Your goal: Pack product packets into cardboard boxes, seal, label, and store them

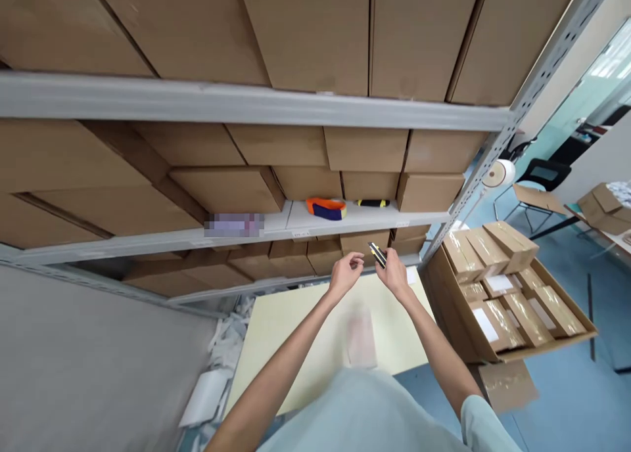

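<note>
My right hand [394, 271] is closed around a small black and yellow utility knife [377, 254], held up in front of the shelving. My left hand [345, 272] hovers just left of it, fingers curled and pinched together close to the knife's tip; whether they touch it is unclear. Both hands are above a pale yellow board [296, 327] on which a small wrapped packet [361, 337] lies, blurred.
A grey metal rack [246, 104] holds rows of brown cardboard boxes. On its middle shelf lie an orange and blue tape dispenser [326, 208] and a black and yellow tool [372, 203]. An open carton [582, 317] of taped packages stands at right. White paper scraps [217, 366] litter the floor.
</note>
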Tool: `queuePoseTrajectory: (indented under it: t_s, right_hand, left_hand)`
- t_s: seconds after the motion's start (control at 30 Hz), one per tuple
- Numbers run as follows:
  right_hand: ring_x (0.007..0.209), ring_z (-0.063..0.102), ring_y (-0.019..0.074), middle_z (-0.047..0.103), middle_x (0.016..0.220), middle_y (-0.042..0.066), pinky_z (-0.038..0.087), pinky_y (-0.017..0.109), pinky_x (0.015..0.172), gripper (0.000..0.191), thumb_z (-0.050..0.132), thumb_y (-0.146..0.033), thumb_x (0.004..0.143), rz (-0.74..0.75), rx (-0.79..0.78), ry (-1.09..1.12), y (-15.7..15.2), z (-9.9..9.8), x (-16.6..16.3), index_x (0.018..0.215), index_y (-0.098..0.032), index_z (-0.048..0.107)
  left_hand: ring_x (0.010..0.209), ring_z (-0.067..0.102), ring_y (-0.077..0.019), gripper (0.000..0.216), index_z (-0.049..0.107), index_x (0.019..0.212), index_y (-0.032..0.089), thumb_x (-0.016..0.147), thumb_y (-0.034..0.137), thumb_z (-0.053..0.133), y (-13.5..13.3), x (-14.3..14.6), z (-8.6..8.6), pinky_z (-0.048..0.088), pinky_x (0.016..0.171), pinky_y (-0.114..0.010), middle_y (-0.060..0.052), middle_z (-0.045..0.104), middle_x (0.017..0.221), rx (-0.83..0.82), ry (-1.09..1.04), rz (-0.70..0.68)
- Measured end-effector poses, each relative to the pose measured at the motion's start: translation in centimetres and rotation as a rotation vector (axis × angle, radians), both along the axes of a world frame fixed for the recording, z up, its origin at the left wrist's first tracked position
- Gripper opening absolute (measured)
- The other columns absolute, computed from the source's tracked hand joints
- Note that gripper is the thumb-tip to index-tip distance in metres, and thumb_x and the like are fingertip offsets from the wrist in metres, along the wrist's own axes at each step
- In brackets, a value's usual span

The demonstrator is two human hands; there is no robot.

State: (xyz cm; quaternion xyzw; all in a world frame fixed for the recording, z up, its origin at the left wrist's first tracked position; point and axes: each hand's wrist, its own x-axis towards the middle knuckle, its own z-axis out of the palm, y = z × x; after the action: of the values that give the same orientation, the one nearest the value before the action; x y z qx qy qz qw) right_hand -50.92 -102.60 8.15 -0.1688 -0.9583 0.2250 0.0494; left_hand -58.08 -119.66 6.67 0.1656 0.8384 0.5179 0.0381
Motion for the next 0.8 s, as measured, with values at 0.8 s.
queuePoseTrajectory:
  t_s: [0.8]
  right_hand:
    - [0.138,0.055,0.0299,0.064,0.149,0.019,0.04,0.04,0.116,0.041,0.044,-0.018,0.111,0.39,0.3,0.043,6.0,4.1,-17.5,0.145,-0.017,0.068]
  left_hand:
    - [0.083,0.078,-0.0218,0.022,0.079,0.099,0.022,0.082,0.022,0.065,0.2,-3.5,1.7,0.065,0.085,-0.035,-0.004,0.083,0.089,0.116,-0.015,0.328]
